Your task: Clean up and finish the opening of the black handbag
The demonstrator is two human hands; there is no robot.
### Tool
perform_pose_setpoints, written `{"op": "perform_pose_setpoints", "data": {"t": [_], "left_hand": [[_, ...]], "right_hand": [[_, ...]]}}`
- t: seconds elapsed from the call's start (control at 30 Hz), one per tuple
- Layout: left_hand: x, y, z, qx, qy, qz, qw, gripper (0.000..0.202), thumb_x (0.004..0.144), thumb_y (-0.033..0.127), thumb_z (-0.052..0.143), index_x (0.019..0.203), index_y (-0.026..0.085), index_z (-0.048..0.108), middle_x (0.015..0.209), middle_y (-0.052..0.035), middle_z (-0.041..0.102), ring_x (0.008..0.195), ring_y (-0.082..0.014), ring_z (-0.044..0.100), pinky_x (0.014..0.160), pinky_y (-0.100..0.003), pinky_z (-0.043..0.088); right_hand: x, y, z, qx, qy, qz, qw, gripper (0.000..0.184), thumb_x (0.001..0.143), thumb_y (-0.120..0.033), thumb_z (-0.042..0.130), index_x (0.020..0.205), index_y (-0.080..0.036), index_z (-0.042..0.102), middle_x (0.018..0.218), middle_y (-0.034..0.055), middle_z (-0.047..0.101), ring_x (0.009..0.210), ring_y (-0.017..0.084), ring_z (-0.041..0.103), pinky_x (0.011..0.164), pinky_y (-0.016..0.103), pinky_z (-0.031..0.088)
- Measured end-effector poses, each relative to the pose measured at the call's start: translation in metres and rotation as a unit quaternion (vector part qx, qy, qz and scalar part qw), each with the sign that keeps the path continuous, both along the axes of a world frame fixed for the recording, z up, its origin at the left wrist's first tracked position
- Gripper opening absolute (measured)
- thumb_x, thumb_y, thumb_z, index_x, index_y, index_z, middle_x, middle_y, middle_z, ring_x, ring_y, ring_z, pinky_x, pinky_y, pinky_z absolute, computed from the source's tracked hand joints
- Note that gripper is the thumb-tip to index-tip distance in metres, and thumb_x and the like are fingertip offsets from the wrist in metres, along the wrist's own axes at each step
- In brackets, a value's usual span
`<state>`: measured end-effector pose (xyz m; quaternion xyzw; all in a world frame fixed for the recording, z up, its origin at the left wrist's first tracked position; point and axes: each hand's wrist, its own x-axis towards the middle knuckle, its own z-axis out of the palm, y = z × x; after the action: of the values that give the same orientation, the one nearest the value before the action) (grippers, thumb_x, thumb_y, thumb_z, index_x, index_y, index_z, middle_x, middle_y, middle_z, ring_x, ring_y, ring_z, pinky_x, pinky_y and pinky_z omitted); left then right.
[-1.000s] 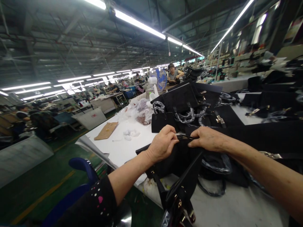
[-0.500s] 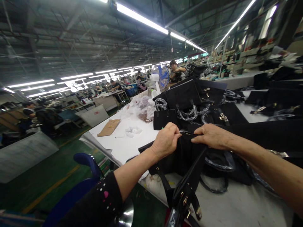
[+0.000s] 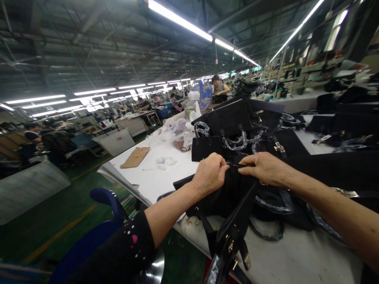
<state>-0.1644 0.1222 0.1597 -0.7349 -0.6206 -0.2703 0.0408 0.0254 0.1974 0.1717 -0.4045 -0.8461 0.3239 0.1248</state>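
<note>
A black handbag point(image 3: 225, 197) lies on the white worktable point(image 3: 166, 177) right in front of me, its strap and gold buckles point(image 3: 233, 244) hanging over the near edge. My left hand point(image 3: 211, 173) is closed on the bag's top edge. Just to its right, my right hand point(image 3: 263, 167) pinches the same edge, and a thin dark strip runs between the two hands. What lies inside the bag is hidden.
More black handbags point(image 3: 237, 122) with plastic-wrapped handles are piled behind and to the right. A brown cardboard piece point(image 3: 135, 157), white scraps point(image 3: 166, 161) and clear plastic bags point(image 3: 177, 136) lie at the left. A blue fan point(image 3: 204, 94) and a seated person point(image 3: 217, 87) are beyond. A blue chair point(image 3: 103, 228) is below left.
Both hands keep hold of the bag's top edge, with the gap between them a little smaller. The view shifted slightly; nothing else on the table moved.
</note>
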Motion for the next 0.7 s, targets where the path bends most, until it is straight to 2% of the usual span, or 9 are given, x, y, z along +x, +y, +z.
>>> {"op": "perform_pose_setpoints", "data": {"t": [0.13, 0.33, 0.53, 0.7], "left_hand": [[-0.001, 0.001, 0.000, 0.007, 0.001, -0.001, 1.000, 0.012, 0.088, 0.019, 0.064, 0.079, 0.020, 0.056, 0.083, -0.0023, 0.062, 0.079, -0.0198, 0.060, 0.072, -0.034, 0.049], [-0.002, 0.001, -0.001, 0.014, 0.003, 0.002, 1.000, 0.013, 0.088, 0.020, 0.065, 0.079, 0.020, 0.056, 0.083, -0.0017, 0.063, 0.078, -0.0194, 0.061, 0.070, -0.033, 0.049], [-0.003, 0.004, -0.003, 0.019, -0.016, -0.014, 1.000, 0.013, 0.087, 0.019, 0.065, 0.078, 0.020, 0.056, 0.083, -0.0016, 0.062, 0.078, -0.0190, 0.060, 0.071, -0.033, 0.048], [-0.011, 0.005, 0.000, 0.007, -0.029, -0.047, 0.998, 0.018, 0.082, 0.020, 0.073, 0.083, 0.020, 0.055, 0.085, 0.0007, 0.059, 0.078, -0.0173, 0.059, 0.070, -0.031, 0.048]], "right_hand": [[-0.003, 0.000, 0.000, 0.013, -0.001, -0.015, 1.000, 0.025, 0.081, -0.038, 0.057, 0.081, -0.021, 0.075, 0.056, -0.0038, 0.055, 0.050, 0.012, 0.048, 0.053, 0.026, 0.033], [-0.007, -0.004, 0.005, 0.042, -0.006, -0.022, 0.999, 0.024, 0.078, -0.038, 0.056, 0.070, -0.021, 0.072, 0.056, -0.0022, 0.056, 0.055, 0.014, 0.051, 0.055, 0.027, 0.032], [-0.016, -0.005, 0.006, 0.092, -0.022, -0.036, 0.995, 0.023, 0.077, -0.031, 0.052, 0.061, -0.020, 0.065, 0.053, 0.0000, 0.052, 0.058, 0.016, 0.049, 0.058, 0.029, 0.030], [-0.022, 0.003, 0.004, 0.107, -0.013, 0.004, 0.994, 0.022, 0.081, -0.038, 0.056, 0.078, -0.022, 0.071, 0.065, -0.0012, 0.062, 0.063, 0.015, 0.053, 0.060, 0.028, 0.031]]}}
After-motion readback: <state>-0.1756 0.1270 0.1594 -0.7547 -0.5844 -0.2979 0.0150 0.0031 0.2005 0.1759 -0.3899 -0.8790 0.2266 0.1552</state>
